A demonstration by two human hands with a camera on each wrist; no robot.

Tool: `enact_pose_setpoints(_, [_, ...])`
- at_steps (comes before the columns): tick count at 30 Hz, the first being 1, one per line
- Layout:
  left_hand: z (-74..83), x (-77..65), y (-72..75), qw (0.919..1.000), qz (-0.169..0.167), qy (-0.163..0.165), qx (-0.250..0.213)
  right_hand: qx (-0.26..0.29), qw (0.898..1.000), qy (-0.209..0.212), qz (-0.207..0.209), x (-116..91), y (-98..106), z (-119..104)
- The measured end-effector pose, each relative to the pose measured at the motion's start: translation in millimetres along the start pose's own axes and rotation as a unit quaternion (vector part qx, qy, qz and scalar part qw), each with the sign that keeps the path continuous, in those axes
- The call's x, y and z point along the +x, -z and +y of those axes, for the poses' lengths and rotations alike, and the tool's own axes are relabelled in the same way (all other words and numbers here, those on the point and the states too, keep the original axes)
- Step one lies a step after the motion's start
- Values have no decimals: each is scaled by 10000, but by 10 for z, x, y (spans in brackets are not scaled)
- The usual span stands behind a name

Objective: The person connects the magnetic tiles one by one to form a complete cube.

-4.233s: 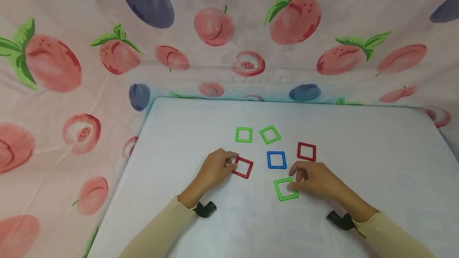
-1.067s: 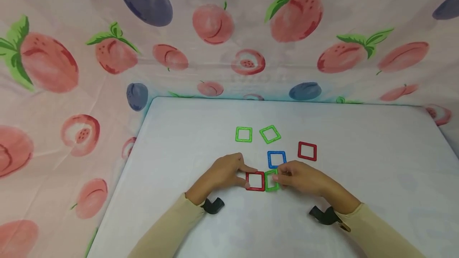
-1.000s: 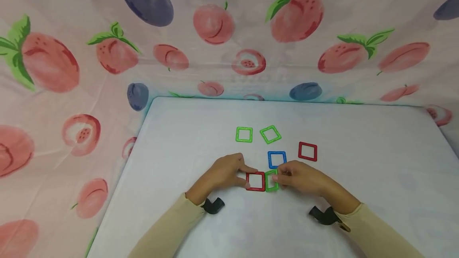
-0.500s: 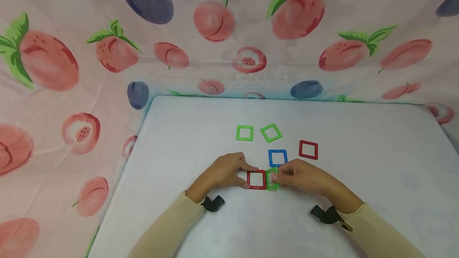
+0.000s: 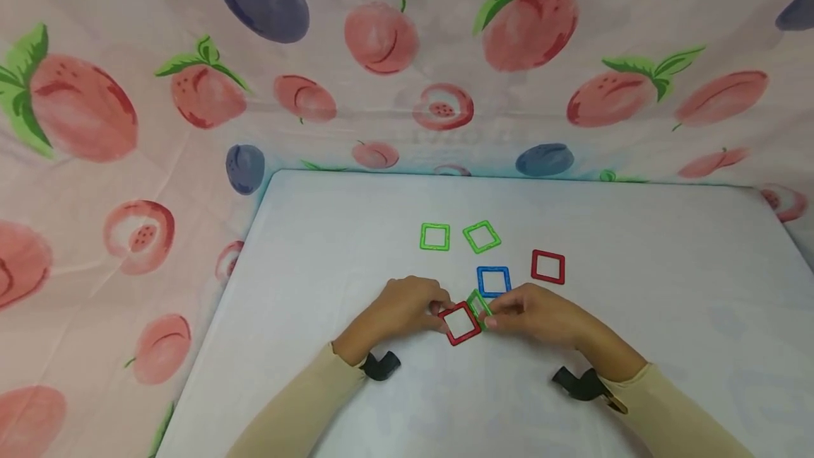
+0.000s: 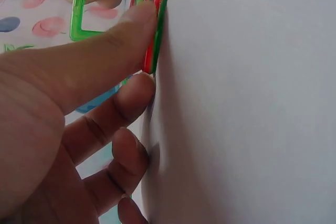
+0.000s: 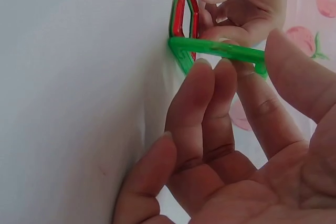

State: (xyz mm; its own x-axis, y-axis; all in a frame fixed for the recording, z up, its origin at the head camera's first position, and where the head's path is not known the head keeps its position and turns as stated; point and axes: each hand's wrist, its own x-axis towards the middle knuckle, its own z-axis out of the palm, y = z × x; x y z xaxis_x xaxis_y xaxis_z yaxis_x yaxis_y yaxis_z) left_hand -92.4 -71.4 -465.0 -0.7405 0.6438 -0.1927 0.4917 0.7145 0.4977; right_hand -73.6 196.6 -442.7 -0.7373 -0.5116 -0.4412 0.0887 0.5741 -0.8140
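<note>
My left hand (image 5: 403, 313) pinches a red square magnetic tile (image 5: 467, 338), an open frame, by its left corner. In the left wrist view a green layer lies along the underside of the red tile (image 6: 150, 51). My right hand (image 5: 547, 313) pinches a green square magnetic tile (image 5: 474, 312) between thumb and fingers. This green tile (image 7: 226, 49) stands steeply up from the red one, their edges meeting in the right wrist view. Just beyond my right fingertips lies a blue square tile (image 5: 493, 269), flat on the table.
Two green square tiles, one straight (image 5: 422, 237) and one turned (image 5: 475, 226), lie farther back on the white table (image 5: 331, 232). Another red tile (image 5: 548, 254) lies to the right. Fruit-printed cloth (image 5: 375, 112) hangs behind and at the left.
The hands first brought the red and green tiles together at centre. Since half a second ago, the red tile has turned at an angle and the green one has tipped up more steeply.
</note>
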Motion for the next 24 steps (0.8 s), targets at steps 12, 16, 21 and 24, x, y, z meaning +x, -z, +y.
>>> enact_pose_setpoints(12, [-11, 8, 8, 9998, -59, -30, 189, -129, 9999, -46, 92, 30, -8, 34])
enact_pose_setpoints(16, [24, 15, -13, 9991, 17, 73, 412, -73, 9990, -402, 176, 25, -2, 39])
enact_pose_setpoints(21, [91, 6, -41, 9980, 281, 228, 511, 356, 9988, -321, 93, 18, -1, 40])
enact_pose_setpoints(24, [137, 6, -53, 9975, 407, 324, 488, 434, 9988, -217, 35, 7, 0, 26])
